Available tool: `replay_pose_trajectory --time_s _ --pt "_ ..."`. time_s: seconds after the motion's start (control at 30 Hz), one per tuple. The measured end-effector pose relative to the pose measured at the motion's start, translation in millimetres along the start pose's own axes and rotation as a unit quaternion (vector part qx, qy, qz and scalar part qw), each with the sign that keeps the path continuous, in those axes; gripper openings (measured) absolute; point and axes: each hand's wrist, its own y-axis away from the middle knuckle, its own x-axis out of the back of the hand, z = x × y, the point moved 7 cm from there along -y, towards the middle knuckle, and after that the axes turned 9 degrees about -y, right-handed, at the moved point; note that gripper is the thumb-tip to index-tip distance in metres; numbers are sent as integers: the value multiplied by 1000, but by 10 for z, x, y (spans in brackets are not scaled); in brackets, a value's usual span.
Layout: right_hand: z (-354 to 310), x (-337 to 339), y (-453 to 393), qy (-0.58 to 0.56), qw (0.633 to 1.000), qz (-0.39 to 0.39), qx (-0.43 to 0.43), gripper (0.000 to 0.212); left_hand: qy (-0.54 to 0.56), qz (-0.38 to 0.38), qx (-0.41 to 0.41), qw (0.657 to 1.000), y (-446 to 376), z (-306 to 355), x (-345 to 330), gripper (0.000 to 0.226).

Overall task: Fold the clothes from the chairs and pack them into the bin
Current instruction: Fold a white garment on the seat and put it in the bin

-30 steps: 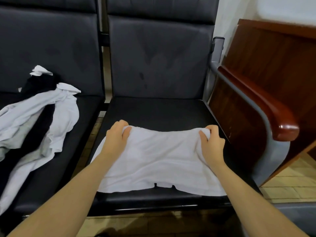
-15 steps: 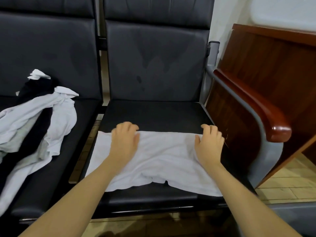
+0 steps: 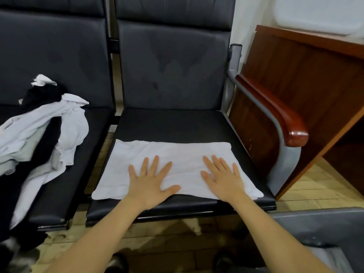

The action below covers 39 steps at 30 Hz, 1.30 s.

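Both forearms bare, no sleeves, watch or rings; left hand [image 3: 150,183], right hand [image 3: 224,179].

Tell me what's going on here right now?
A person is folding laundry. Both hands, left hand and right hand, press flat with spread fingers on a folded white cloth on the right seat. An unfolded pile waits on the left seat. A grey bin sits lower right.

The white garment [image 3: 177,164] is soft, finely wrinkled matt cloth lying on the chair seat [image 3: 171,125], whose black leather-like padding has a dull sheen. Right of that seat, the armrest [image 3: 275,113] is glossy reddish varnished wood on a matt grey painted metal frame [image 3: 283,164].
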Motion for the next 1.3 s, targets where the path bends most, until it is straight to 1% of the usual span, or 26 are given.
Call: replay_pose_trajectory --time_s 0.1,0.17,0.23,0.3,0.33,0.37,0.4,0.43,0.47,0.5,0.63,0.73,0.8,0.93,1.03,1.1,1.17,1.23,1.3 --pt "53 12 68 3 1000 2 -2 57 29 -14 -8 999 139 -63 21 80" --pt "44 17 96 -4 1000 4 -8 58 60 1 -7 998 214 -107 98 73" --pt "-79 46 91 -24 999 31 -4 59 62 52 1 997 257 -181 219 73" --pt "-300 99 34 -61 995 77 16 56 52 128 28 990 235 -301 339 83" --pt "-435 128 -7 -73 992 101 32 53 57 164 50 984 210 -384 402 83" --pt "-580 152 -57 -74 988 123 53 49 64 194 69 977 170 -470 455 77" --pt "-734 167 -118 -72 984 140 80 46 68 210 84 972 115 -560 490 64" --pt "-880 179 -186 -75 980 151 106 42 68 212 94 970 45 -643 504 49" --pt "-1011 188 -263 -86 977 153 125 39 62 211 99 970 -21 -719 502 39" --pt "-1124 190 -349 -100 974 148 136 37 54 210 106 970 -88 -796 495 34" --pt "-1397 124 -672 -127 971 136 148 34 51 235 124 963 -303 -1098 465 30" --pt "-1373 17 -797 -142 972 145 122 32 40 214 163 962 -449 -1264 406 32" --pt "-1359 -27 -817 -144 971 148 122 30 45 211 183 959 -479 -1301 346 28" --pt "-1379 -8 -807 -130 970 160 130 16 93 284 188 936 -385 -1299 361 16" --pt "-1384 3 -767 -112 969 173 135 13 142 335 213 907 -310 -1405 469 19" --pt "-1357 26 -746 -113 967 187 128 11 145 342 230 899 -319 -1503 531 17" --pt "-1326 36 -733 -122 968 185 120 8 119 332 235 906 -380 -1605 529 13" --pt "-1306 25 -733 -120 970 173 122 8 92 311 226 919 -438 -1661 459 13" --pt "-1310 10 -726 -103 972 162 133 15 75 282 206 934 -488 -1651 360 15"
